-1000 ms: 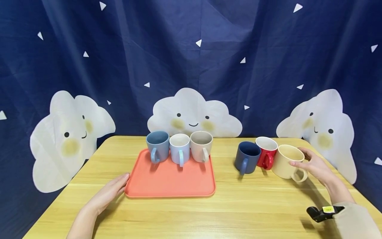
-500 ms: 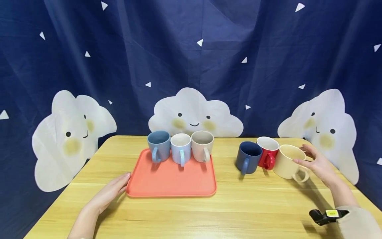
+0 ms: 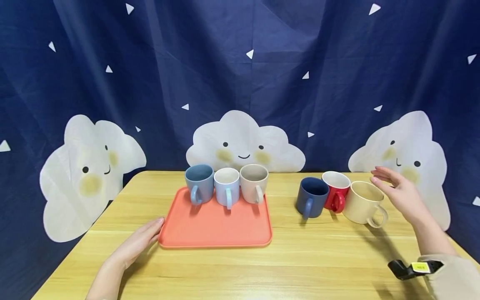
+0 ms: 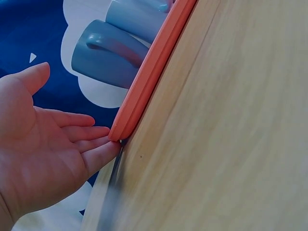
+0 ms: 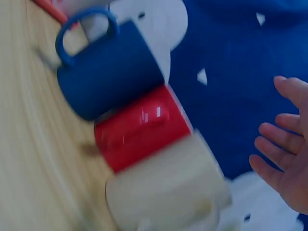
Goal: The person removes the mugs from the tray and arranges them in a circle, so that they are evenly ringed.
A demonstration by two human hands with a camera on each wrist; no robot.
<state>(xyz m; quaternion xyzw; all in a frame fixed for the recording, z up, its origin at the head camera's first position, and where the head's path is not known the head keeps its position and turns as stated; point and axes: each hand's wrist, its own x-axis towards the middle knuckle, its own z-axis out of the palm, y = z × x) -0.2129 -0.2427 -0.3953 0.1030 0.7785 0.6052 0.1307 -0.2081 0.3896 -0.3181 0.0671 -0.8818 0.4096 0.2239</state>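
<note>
My left hand [image 3: 136, 243] lies with straight fingers against the left edge of a coral tray [image 3: 217, 233]; in the left wrist view its fingertips meet the tray's corner. Along the tray's back stand a grey-blue mug [image 3: 202, 189], a light blue mug [image 3: 225, 193] and a beige-grey mug [image 3: 252, 187], handles toward me. My right hand [image 3: 406, 198] is raised beside the cream mug [image 3: 358, 208], fingers extended and holding nothing; the right wrist view shows a gap between them. Left of the cream mug stand a red mug [image 3: 330, 198] and a navy mug [image 3: 312, 200].
Everything stands on a light wooden table [image 3: 240, 275]. Behind it hangs a dark blue curtain [image 3: 225, 62] with white triangles and smiling clouds. A black strap device [image 3: 408, 270] sits on the right wrist.
My right hand has come away from the cream mug, rising up and to the right. The cream mug's handle now shows fully. My left hand and the tray have stayed put.
</note>
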